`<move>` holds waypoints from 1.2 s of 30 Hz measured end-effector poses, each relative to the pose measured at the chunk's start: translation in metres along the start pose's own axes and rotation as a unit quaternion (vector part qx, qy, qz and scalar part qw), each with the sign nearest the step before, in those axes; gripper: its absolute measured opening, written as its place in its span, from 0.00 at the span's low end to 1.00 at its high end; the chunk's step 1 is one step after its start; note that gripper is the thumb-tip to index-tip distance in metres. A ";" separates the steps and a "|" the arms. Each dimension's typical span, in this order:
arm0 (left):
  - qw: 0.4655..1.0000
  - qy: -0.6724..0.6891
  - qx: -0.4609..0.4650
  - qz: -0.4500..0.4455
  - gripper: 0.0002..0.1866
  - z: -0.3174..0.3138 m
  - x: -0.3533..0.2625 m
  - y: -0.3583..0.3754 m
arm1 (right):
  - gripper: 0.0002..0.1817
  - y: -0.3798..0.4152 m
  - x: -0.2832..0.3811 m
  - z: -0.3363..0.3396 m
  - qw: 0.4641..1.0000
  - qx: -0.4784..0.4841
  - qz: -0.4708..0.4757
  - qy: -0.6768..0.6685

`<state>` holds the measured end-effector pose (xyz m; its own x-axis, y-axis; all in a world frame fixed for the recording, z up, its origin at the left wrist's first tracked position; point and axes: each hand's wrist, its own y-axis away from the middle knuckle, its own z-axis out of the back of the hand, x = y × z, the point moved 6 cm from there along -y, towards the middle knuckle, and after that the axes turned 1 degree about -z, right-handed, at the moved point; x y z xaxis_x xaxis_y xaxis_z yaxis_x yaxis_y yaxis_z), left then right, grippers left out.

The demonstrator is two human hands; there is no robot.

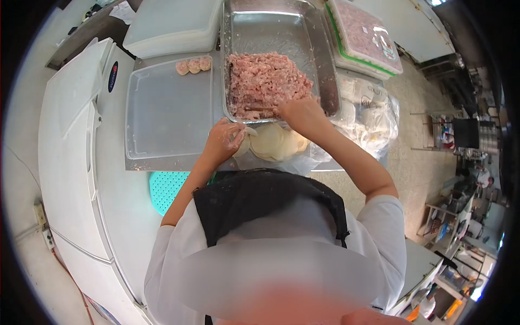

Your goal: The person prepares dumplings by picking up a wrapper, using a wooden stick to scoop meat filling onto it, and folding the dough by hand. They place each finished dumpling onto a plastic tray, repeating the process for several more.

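My left hand [227, 138], smeared with bits of meat, is closed on the edge of a pale round dough wrapper [251, 131]. Just to its right lies a stack of dough wrappers [272, 143] at the table's front edge. Over the near rim of a deep metal pan [327, 70], my right hand [303, 116] grips a thin brownish spreading stick [261, 109]. The stick's far end rests in the pink ground meat [265, 78] heaped in the pan. To the left, a translucent plastic tray [168, 116] holds three filled dumplings [193, 65] in its far right corner.
Stacked plastic trays [173, 27] stand at the back left. A green-edged container [365, 35] sits back right, with bagged wrappers [368, 111] in front of it. A white freezer [76, 119] borders the left side. Below the table is a turquoise perforated stool [167, 189].
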<state>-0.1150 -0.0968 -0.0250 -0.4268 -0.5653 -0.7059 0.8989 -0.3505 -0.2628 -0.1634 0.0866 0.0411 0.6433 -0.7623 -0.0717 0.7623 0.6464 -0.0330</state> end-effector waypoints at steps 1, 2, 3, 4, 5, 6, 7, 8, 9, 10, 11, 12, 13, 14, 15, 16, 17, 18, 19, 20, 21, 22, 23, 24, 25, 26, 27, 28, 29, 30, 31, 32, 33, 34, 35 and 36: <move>1.000 0.006 0.015 -0.003 0.08 -0.001 0.003 -0.001 | 0.08 -0.005 0.000 -0.020 1.000 -0.003 -0.018 -0.022; 1.000 0.009 0.013 -0.006 0.08 0.003 0.007 -0.004 | 0.08 -0.016 0.001 -0.022 0.999 -0.008 -0.030 -0.041; 0.999 0.038 0.025 0.005 0.09 0.005 0.010 -0.003 | 0.08 -0.021 0.000 -0.022 0.999 -0.005 -0.030 -0.041; 0.997 0.068 0.039 0.016 0.10 0.008 0.013 -0.001 | 0.08 -0.027 0.006 -0.004 1.000 0.002 -0.009 -0.014; 0.997 0.070 0.039 0.015 0.10 0.019 0.010 -0.003 | 0.09 -0.033 0.011 0.014 1.000 0.008 0.012 0.015; 0.985 0.131 0.096 0.052 0.11 0.026 0.008 -0.008 | 0.09 -0.034 0.014 0.034 1.000 0.008 0.012 0.019; 0.965 0.193 0.152 0.089 0.12 0.027 0.009 -0.008 | 0.08 -0.030 0.014 0.052 0.999 0.026 -0.019 0.026; 0.965 0.198 0.151 0.088 0.12 0.028 0.012 -0.006 | 0.08 -0.026 0.011 0.060 0.997 0.045 -0.050 0.034; 0.962 0.222 0.138 0.073 0.13 0.030 0.013 -0.005 | 0.08 -0.019 0.008 0.039 0.997 0.047 -0.049 0.038; 0.960 0.246 0.124 0.056 0.14 0.032 0.015 -0.004 | 0.09 -0.009 0.003 -0.003 0.997 0.054 -0.043 0.028; 0.959 0.249 0.125 0.054 0.14 0.030 0.017 -0.001 | 0.10 -0.002 0.003 -0.026 0.997 0.062 -0.039 0.016; 0.955 0.260 0.132 0.053 0.15 0.026 0.019 0.000 | 0.10 -0.005 0.003 -0.023 0.997 0.062 -0.038 0.021; 0.952 0.270 0.135 0.055 0.15 0.026 0.020 0.001 | 0.09 -0.012 0.004 -0.012 0.998 0.037 -0.030 0.044; 0.952 0.272 0.128 0.058 0.15 0.025 0.020 0.005 | 0.07 -0.017 0.009 -0.002 0.998 0.014 -0.021 0.062; 0.972 0.204 0.117 0.002 0.14 0.026 0.013 0.008 | 0.07 -0.023 0.010 0.009 0.998 0.013 -0.015 0.062; 0.984 0.133 0.106 -0.054 0.13 0.027 0.006 0.009 | 0.07 -0.037 0.007 0.032 0.994 0.037 -0.045 0.097; 0.985 0.132 0.102 -0.052 0.13 0.023 0.008 0.009 | 0.07 -0.047 0.001 0.043 0.986 0.060 -0.076 0.132; 0.988 0.093 0.072 -0.097 0.11 0.018 0.008 0.009 | 0.07 -0.061 -0.008 0.039 0.987 0.059 -0.072 0.133; 0.988 0.053 0.042 -0.142 0.10 0.015 0.005 0.010 | 0.07 -0.077 -0.014 0.039 0.989 -0.037 -0.029 0.143; 0.988 0.053 0.041 -0.142 0.10 0.012 0.004 0.010 | 0.07 -0.082 -0.011 0.042 0.980 -0.131 0.014 0.152; 0.989 0.045 0.018 -0.143 0.09 0.010 0.002 0.010 | 0.07 -0.084 -0.002 0.029 0.979 -0.132 0.014 0.153; 0.989 0.036 -0.005 -0.143 0.08 0.011 0.001 0.009 | 0.07 -0.090 0.014 0.010 0.984 -0.079 0.019 0.159; 0.989 0.034 -0.008 -0.142 0.08 0.009 -0.002 0.007 | 0.07 -0.091 0.024 -0.006 0.986 -0.027 0.025 0.164; 0.990 0.034 -0.020 -0.139 0.07 0.008 -0.004 0.007 | 0.07 -0.085 0.024 -0.011 0.986 -0.029 0.029 0.163; 0.990 0.035 -0.031 -0.134 0.07 0.008 -0.006 0.008 | 0.08 -0.074 0.024 -0.016 0.990 -0.027 0.052 0.130; 0.990 0.034 -0.030 -0.132 0.07 0.006 -0.006 0.009 | 0.09 -0.062 0.024 -0.020 0.993 -0.024 0.071 0.096; 0.992 0.031 -0.034 -0.119 0.07 0.004 -0.004 0.009 | 0.09 -0.050 0.022 -0.023 0.993 -0.025 0.070 0.094; 0.993 0.030 -0.039 -0.107 0.06 0.002 -0.002 0.008 | 0.09 -0.038 0.018 -0.025 0.996 -0.024 0.065 0.054; 0.993 0.029 -0.041 -0.107 0.06 0.002 -0.004 0.008 | 0.09 -0.028 0.016 -0.024 0.998 -0.022 0.061 0.014; 0.994 0.032 -0.047 -0.097 0.06 0.002 -0.005 0.008 | 0.09 -0.019 0.018 -0.023 0.998 -0.023 0.063 0.015; 0.994 0.033 -0.053 -0.087 0.06 0.003 -0.005 0.009 | 0.09 -0.012 0.016 -0.023 1.000 -0.008 0.027 -0.012; 0.994 0.032 -0.055 -0.085 0.06 0.003 -0.004 0.010 | 0.10 -0.007 0.012 -0.025 0.999 0.007 -0.010 -0.040; 0.994 0.033 -0.057 -0.084 0.08 0.002 -0.001 0.012 | 0.10 -0.003 0.010 -0.024 0.999 0.005 -0.009 -0.041; 0.994 0.036 -0.059 -0.085 0.09 0.003 -0.002 0.011 | 0.10 0.001 0.004 -0.024 0.995 0.006 -0.026 -0.098; 0.994 0.035 -0.059 -0.086 0.09 0.001 -0.004 0.011 | 0.11 0.004 -0.003 -0.024 0.987 0.007 -0.042 -0.154; 0.996 0.042 -0.057 -0.045 0.12 -0.001 -0.002 0.012 | 0.11 0.007 -0.012 -0.032 0.987 0.006 -0.042 -0.154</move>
<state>-0.1030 -0.0986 -0.0273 -0.5013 -0.4695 -0.7268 0.8645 -0.3074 -0.3976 -0.1678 0.1014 0.0101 0.5670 -0.7890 0.2368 0.8139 0.5809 -0.0135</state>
